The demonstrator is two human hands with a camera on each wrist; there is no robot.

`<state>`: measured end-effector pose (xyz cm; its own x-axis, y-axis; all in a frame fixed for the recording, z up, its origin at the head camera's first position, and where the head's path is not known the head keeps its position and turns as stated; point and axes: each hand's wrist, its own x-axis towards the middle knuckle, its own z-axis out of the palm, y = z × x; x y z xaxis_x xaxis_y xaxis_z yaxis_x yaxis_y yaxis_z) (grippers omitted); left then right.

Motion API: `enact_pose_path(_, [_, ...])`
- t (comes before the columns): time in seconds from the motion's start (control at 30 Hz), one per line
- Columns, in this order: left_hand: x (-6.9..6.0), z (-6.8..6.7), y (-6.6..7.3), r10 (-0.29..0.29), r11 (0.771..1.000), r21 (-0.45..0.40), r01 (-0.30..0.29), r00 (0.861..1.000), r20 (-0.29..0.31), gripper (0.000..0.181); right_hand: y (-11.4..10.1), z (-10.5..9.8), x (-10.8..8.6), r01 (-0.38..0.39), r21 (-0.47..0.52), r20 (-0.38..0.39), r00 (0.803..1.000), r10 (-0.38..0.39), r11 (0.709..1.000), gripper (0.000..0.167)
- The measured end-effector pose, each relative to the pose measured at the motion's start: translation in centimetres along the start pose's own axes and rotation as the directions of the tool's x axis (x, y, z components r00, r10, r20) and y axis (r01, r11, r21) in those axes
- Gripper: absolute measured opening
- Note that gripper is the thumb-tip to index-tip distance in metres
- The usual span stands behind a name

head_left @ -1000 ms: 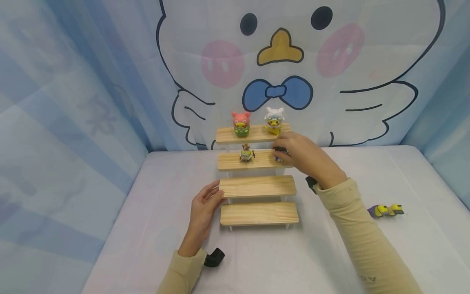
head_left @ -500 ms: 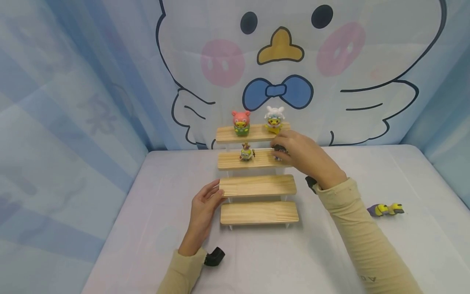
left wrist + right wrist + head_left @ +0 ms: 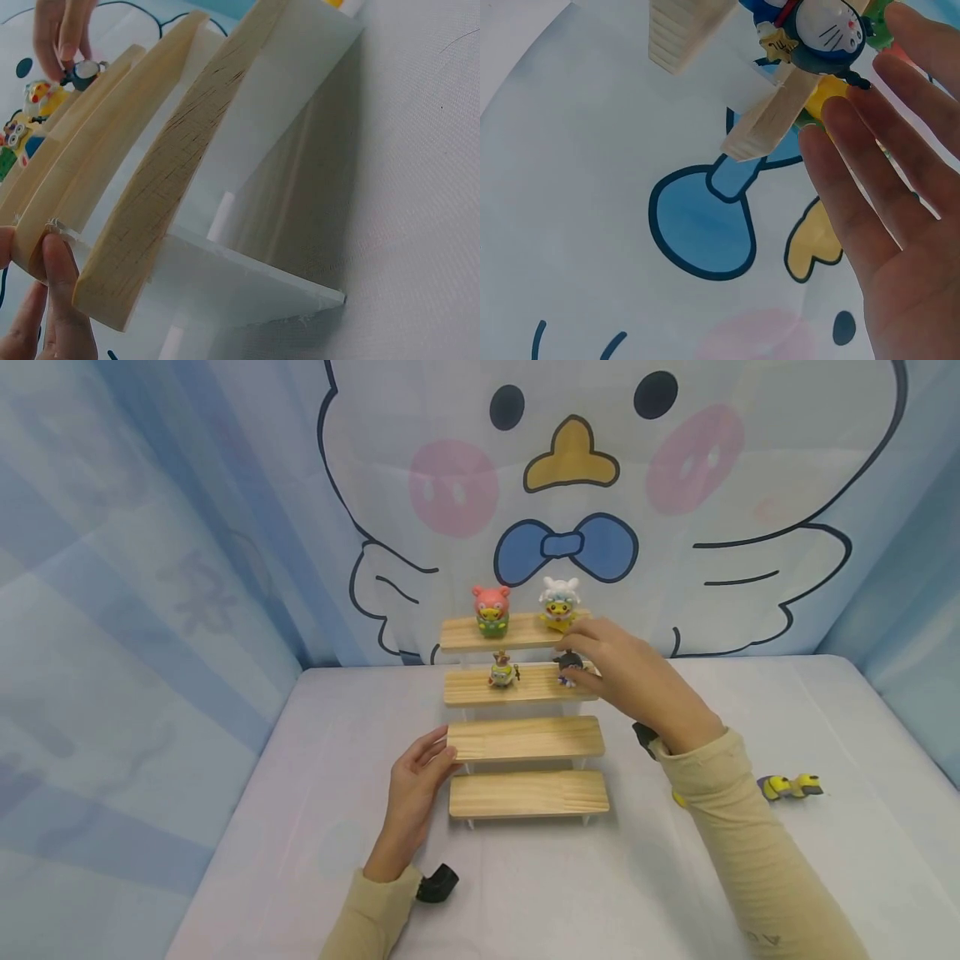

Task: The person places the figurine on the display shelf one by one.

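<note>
A tiered display stand [image 3: 525, 739] with wooden boards stands on the table. My left hand [image 3: 416, 781] grips the left end of its second board from the bottom; the left wrist view shows the board [image 3: 34, 244] between thumb and fingers. On the third board, a small blue-and-white cat figurine [image 3: 829, 30] with a dark hat stands at the right end. My right hand [image 3: 637, 681] is around it, fingers spread and rather straight. A Minion figurine [image 3: 502, 672] stands at that board's left. Higher up are a pink-hooded figurine [image 3: 492, 614] and a white-hooded one [image 3: 559, 606].
Yellow-and-purple figurines [image 3: 789, 787] lie on the table at the right. A bit of something yellow [image 3: 678, 799] shows beside the right sleeve. A cartoon-printed cloth [image 3: 570, 468] hangs right behind the stand.
My right hand has loosened its fingers from the cat figurine, and its wrist has shifted slightly right. More of the figurine shows. The left hand has stayed in place.
</note>
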<state>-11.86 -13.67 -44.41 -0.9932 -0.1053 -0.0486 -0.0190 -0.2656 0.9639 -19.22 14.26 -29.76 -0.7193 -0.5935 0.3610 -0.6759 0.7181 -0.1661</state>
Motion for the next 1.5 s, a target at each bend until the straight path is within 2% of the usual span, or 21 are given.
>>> enact_pose_path(0.47, [0.0,0.0,0.1,-0.002,1.0,-0.001,0.002,1.0,0.002,0.042,0.3,-0.8,-2.0,0.001,-0.031,-0.041,0.999,-0.002,1.0,0.038])
enact_pose_path(0.77, [0.0,0.0,0.0,-0.004,1.0,-0.014,0.004,1.0,0.004,0.042,0.8,-0.9,-3.8,-0.01,-0.038,-0.006,1.0,0.01,0.999,0.036])
enact_pose_path(1.13, [0.0,-0.1,-0.1,-0.002,1.0,-0.015,0.002,1.0,0.008,0.043,1.3,-0.8,-5.5,-0.086,-0.073,0.047,0.995,0.09,0.994,0.037])
enact_pose_path(1.5, [0.0,0.0,0.0,-0.004,1.0,-0.011,0.004,1.0,0.008,0.043,2.1,-0.4,-7.5,-0.122,-0.097,0.095,0.987,0.131,0.988,0.038])
